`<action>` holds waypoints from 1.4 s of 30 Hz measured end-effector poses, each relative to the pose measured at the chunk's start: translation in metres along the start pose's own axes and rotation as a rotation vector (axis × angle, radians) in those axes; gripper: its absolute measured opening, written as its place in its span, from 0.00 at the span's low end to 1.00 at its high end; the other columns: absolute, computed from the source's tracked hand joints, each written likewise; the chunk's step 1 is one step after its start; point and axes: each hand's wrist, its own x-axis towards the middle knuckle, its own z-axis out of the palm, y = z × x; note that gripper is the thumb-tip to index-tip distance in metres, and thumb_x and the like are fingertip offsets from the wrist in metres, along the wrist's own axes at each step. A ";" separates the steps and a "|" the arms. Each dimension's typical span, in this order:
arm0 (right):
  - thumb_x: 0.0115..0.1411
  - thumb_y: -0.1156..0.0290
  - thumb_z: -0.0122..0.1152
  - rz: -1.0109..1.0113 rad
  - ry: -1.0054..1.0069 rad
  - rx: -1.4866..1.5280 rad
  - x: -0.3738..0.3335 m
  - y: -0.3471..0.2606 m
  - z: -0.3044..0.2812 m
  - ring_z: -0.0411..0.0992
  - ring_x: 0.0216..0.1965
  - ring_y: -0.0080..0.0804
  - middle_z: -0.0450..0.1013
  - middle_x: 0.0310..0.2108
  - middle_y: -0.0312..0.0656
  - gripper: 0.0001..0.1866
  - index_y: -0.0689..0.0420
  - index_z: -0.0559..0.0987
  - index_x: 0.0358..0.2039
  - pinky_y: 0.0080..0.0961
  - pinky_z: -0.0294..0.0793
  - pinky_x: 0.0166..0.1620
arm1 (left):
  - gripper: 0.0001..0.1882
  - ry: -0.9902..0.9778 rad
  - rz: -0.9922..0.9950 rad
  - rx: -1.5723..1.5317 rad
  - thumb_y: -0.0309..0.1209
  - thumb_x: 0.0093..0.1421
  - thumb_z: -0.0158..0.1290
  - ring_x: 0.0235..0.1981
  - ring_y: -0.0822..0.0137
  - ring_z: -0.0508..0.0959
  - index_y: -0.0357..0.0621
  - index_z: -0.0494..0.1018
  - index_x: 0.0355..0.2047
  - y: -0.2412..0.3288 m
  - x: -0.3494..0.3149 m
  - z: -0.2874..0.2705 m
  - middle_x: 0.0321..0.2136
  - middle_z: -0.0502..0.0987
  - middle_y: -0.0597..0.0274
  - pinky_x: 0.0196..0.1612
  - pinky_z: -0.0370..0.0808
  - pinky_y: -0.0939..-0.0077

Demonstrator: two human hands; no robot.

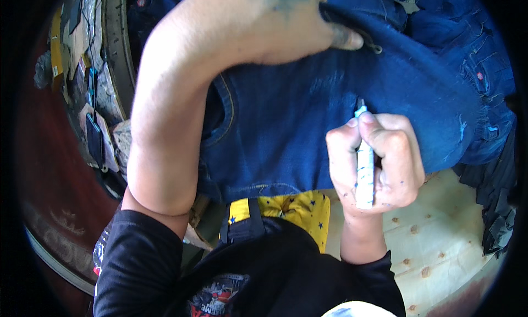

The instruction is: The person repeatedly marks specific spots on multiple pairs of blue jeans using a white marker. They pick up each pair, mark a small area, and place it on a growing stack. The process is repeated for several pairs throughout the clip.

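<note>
denim garment: dark blue point(275, 135), spread in front of the body, its near edge above yellow cloth point(317, 229); it lies under the pen and reaches past both sides of the right hand.
left hand: at the garment's far part point(300, 28), thumb laid on the denim; the other fingers are hidden, so whether it pinches cannot be told.
right hand: closed around the pen point(379, 157), thumb and forefinger near its tip end; this is the hand nearer the body.
pen: white with bluish marks point(364, 174), long axis running nearly straight away from the body, tip end farthest.
pale scuffed patch: on the denim point(325, 85), just beyond and left of the tip, between the two hands.
pen tip: dark, slim point(361, 103), over the denim; contact cannot be told.
</note>
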 end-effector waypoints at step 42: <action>0.79 0.58 0.56 0.501 -0.754 0.880 0.006 -0.153 -0.124 0.77 0.65 0.40 0.82 0.57 0.52 0.21 0.58 0.73 0.64 0.46 0.64 0.73 | 0.22 -0.500 -0.096 -1.615 0.39 0.71 0.64 0.51 0.57 0.87 0.38 0.80 0.57 -0.041 -0.153 0.078 0.53 0.86 0.52 0.60 0.82 0.56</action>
